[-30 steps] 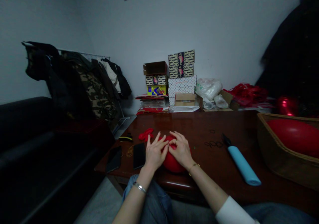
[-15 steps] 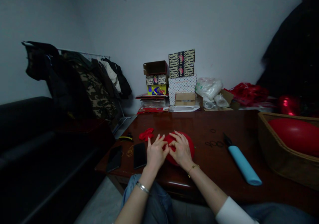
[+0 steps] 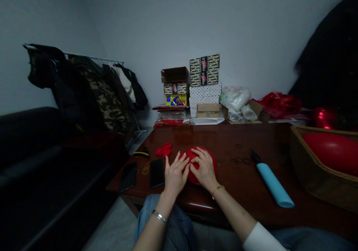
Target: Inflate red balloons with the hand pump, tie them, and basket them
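Observation:
A round, inflated red balloon (image 3: 212,165) rests on the table in front of me, partly covered by my hands. At its left side, my left hand (image 3: 175,173) brings thumb and index finger together on the balloon's neck, with the other fingers stretched out. My right hand (image 3: 203,171) lies over the balloon and pinches at the same spot with thumb and bent fingers. The neck itself is mostly hidden between the fingertips. Just beyond my left hand lies a small heap of uninflated red balloons (image 3: 164,150).
Two dark phones (image 3: 157,173) and a yellow elastic loop (image 3: 145,168) lie on the left of the brown table (image 3: 223,202). To the right are black bands (image 3: 239,161), a blue hand pump (image 3: 274,184) and a wicker basket (image 3: 307,169) with a large red balloon. Stacked boxes (image 3: 205,94) stand behind.
My left hand's fingers have straightened and shifted slightly at the balloon's neck. The balloon has moved a little to the left under my right hand.

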Demonstrator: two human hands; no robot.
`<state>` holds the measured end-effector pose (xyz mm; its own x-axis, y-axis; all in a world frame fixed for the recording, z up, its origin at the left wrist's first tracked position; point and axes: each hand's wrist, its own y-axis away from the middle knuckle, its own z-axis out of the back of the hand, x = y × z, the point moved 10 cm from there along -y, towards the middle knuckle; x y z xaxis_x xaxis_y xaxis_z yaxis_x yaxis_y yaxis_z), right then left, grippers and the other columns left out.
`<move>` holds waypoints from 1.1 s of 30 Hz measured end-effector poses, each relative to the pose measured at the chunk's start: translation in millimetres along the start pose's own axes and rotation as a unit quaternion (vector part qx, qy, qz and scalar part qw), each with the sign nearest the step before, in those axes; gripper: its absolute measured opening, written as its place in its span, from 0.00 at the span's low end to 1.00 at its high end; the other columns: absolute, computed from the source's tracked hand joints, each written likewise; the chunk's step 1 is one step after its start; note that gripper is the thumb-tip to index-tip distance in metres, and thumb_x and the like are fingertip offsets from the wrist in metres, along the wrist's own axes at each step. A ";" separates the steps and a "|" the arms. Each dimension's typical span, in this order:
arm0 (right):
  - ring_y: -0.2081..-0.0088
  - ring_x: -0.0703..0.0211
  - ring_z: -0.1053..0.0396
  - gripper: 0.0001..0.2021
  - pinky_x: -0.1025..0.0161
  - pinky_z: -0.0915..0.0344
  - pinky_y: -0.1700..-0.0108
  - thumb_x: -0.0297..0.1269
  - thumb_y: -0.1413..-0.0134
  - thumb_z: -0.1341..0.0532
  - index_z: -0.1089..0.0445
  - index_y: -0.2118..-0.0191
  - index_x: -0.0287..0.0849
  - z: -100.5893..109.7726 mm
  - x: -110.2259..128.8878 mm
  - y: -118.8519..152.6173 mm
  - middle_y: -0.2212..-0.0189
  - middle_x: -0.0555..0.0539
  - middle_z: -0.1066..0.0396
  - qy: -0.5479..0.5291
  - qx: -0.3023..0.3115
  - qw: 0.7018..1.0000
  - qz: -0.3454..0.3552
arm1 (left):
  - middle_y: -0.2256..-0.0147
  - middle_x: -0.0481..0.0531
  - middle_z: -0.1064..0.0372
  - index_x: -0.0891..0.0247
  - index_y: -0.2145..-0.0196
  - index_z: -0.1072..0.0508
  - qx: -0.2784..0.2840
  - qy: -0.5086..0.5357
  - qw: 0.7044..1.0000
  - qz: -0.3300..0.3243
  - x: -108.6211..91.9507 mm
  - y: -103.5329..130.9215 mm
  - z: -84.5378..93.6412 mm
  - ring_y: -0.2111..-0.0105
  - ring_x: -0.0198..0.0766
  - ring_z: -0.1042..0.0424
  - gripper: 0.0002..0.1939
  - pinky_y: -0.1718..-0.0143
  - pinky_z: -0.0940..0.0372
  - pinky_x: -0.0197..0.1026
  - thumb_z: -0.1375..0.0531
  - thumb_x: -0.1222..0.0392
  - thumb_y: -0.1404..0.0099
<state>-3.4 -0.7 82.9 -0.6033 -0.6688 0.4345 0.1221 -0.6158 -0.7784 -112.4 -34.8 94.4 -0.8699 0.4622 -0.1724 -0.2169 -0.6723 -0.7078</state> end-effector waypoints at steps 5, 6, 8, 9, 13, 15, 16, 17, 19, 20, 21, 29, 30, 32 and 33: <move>0.43 0.51 0.44 0.02 0.44 0.48 0.42 0.31 0.53 0.41 0.32 0.73 0.46 1.1 0.4 1.6 0.49 0.46 0.33 -0.003 -0.001 1.000 0.006 | 0.50 0.53 0.32 0.55 0.53 0.29 0.071 0.009 0.997 0.008 4.6 -3.2 -11.3 0.43 0.46 0.41 0.15 0.41 0.65 0.67 0.47 0.64 0.36; 0.43 0.51 0.45 0.03 0.44 0.48 0.43 0.31 0.53 0.41 0.32 0.73 0.46 1.1 0.8 1.8 0.49 0.46 0.33 -0.005 0.000 1.000 0.008 | 0.49 0.53 0.32 0.55 0.52 0.29 0.089 0.014 0.996 0.010 5.8 -3.7 -13.5 0.43 0.45 0.41 0.15 0.41 0.65 0.67 0.48 0.63 0.36; 0.43 0.50 0.45 0.03 0.42 0.49 0.43 0.31 0.53 0.42 0.32 0.72 0.46 0.8 1.8 2.1 0.49 0.46 0.33 -0.009 0.005 1.000 0.011 | 0.49 0.53 0.33 0.54 0.52 0.30 0.126 0.025 0.992 0.014 8.3 -4.6 -17.7 0.42 0.44 0.42 0.16 0.41 0.65 0.67 0.48 0.63 0.35; 0.42 0.50 0.45 0.03 0.42 0.49 0.43 0.31 0.53 0.42 0.31 0.72 0.46 0.5 2.5 2.1 0.49 0.46 0.34 -0.010 0.009 1.000 0.012 | 0.49 0.53 0.33 0.54 0.51 0.30 0.142 0.030 0.989 0.016 9.7 -5.3 -19.3 0.42 0.44 0.42 0.16 0.42 0.65 0.67 0.48 0.63 0.35; 0.41 0.49 0.47 0.04 0.42 0.49 0.43 0.31 0.53 0.42 0.31 0.73 0.45 -3.3 5.5 1.7 0.47 0.46 0.35 -0.001 0.033 0.999 0.013 | 0.50 0.53 0.32 0.53 0.54 0.28 0.177 0.046 0.983 0.016 12.6 -9.6 -22.1 0.43 0.44 0.42 0.15 0.42 0.66 0.68 0.47 0.62 0.36; 0.41 0.49 0.47 0.04 0.41 0.50 0.42 0.30 0.53 0.42 0.31 0.73 0.45 -4.5 7.1 1.3 0.47 0.46 0.35 0.001 0.038 0.999 0.017 | 0.51 0.52 0.30 0.53 0.57 0.26 0.176 0.049 0.983 0.017 11.7 -11.4 -22.6 0.44 0.44 0.40 0.13 0.42 0.66 0.68 0.45 0.62 0.38; 0.41 0.48 0.47 0.04 0.40 0.50 0.42 0.30 0.54 0.42 0.31 0.74 0.45 -4.7 7.6 1.0 0.47 0.46 0.35 0.001 0.037 0.999 0.019 | 0.52 0.52 0.30 0.53 0.59 0.25 0.165 0.049 0.985 0.024 11.7 -12.0 -22.0 0.44 0.45 0.39 0.12 0.42 0.66 0.68 0.44 0.63 0.39; 0.41 0.48 0.47 0.04 0.40 0.50 0.42 0.30 0.54 0.42 0.31 0.74 0.45 -4.5 7.8 0.8 0.48 0.46 0.35 -0.001 0.035 0.999 0.021 | 0.52 0.52 0.30 0.54 0.60 0.25 0.148 0.047 0.987 0.035 12.3 -12.2 -21.0 0.45 0.45 0.38 0.12 0.42 0.65 0.68 0.43 0.63 0.40; 0.42 0.48 0.47 0.05 0.40 0.50 0.43 0.30 0.53 0.43 0.31 0.73 0.46 -3.7 7.6 0.5 0.48 0.46 0.34 -0.002 0.029 0.999 0.023 | 0.53 0.53 0.30 0.56 0.61 0.24 0.103 0.045 0.991 0.068 14.8 -10.9 -18.1 0.46 0.46 0.36 0.11 0.42 0.62 0.66 0.42 0.63 0.41; 0.42 0.48 0.46 0.05 0.40 0.50 0.43 0.30 0.53 0.43 0.31 0.73 0.46 -3.5 7.2 0.6 0.48 0.46 0.34 -0.002 0.028 0.999 0.024 | 0.53 0.54 0.29 0.56 0.61 0.24 0.082 0.046 0.992 0.084 16.2 -9.3 -17.4 0.47 0.46 0.35 0.11 0.42 0.60 0.66 0.42 0.64 0.41; 0.42 0.48 0.46 0.05 0.40 0.50 0.43 0.30 0.53 0.43 0.31 0.73 0.46 -3.3 6.9 0.8 0.48 0.46 0.34 -0.001 0.028 0.999 0.025 | 0.53 0.54 0.29 0.57 0.61 0.24 0.063 0.049 0.992 0.100 17.6 -7.5 -17.4 0.47 0.46 0.35 0.11 0.42 0.58 0.65 0.42 0.64 0.42; 0.42 0.50 0.46 0.03 0.42 0.49 0.43 0.31 0.52 0.41 0.31 0.72 0.46 -0.1 5.0 2.3 0.49 0.47 0.33 -0.001 0.018 1.000 0.025 | 0.59 0.52 0.25 0.59 0.65 0.23 -0.009 0.112 0.975 0.190 30.5 -2.0 -21.5 0.55 0.43 0.28 0.10 0.45 0.43 0.54 0.41 0.66 0.44; 0.42 0.50 0.46 0.03 0.43 0.49 0.42 0.31 0.52 0.41 0.31 0.71 0.46 0.6 5.0 1.8 0.49 0.47 0.33 -0.004 0.015 1.000 0.022 | 0.60 0.52 0.25 0.59 0.65 0.23 -0.018 0.125 0.970 0.206 33.3 -1.6 -20.3 0.57 0.42 0.27 0.09 0.47 0.40 0.52 0.41 0.65 0.44; 0.42 0.51 0.45 0.03 0.43 0.49 0.42 0.31 0.51 0.41 0.30 0.71 0.46 2.0 5.4 0.7 0.49 0.47 0.33 -0.014 0.008 1.000 0.017 | 0.62 0.52 0.24 0.60 0.66 0.23 -0.034 0.153 0.959 0.234 38.1 -0.1 -18.7 0.60 0.41 0.25 0.09 0.52 0.34 0.47 0.41 0.64 0.44; 0.42 0.51 0.45 0.03 0.43 0.49 0.42 0.31 0.51 0.41 0.30 0.71 0.46 2.6 5.6 0.3 0.50 0.47 0.33 -0.019 0.006 1.000 0.015 | 0.63 0.51 0.24 0.59 0.66 0.23 -0.039 0.165 0.955 0.243 39.4 0.5 -18.5 0.61 0.40 0.25 0.09 0.54 0.33 0.46 0.41 0.64 0.44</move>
<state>-4.7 -5.7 86.3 -0.5698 -0.7014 0.4282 0.1482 -0.6002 -0.7860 -138.6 -6.2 74.6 -0.6702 0.2727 -0.6903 0.2211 -0.8145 -0.5364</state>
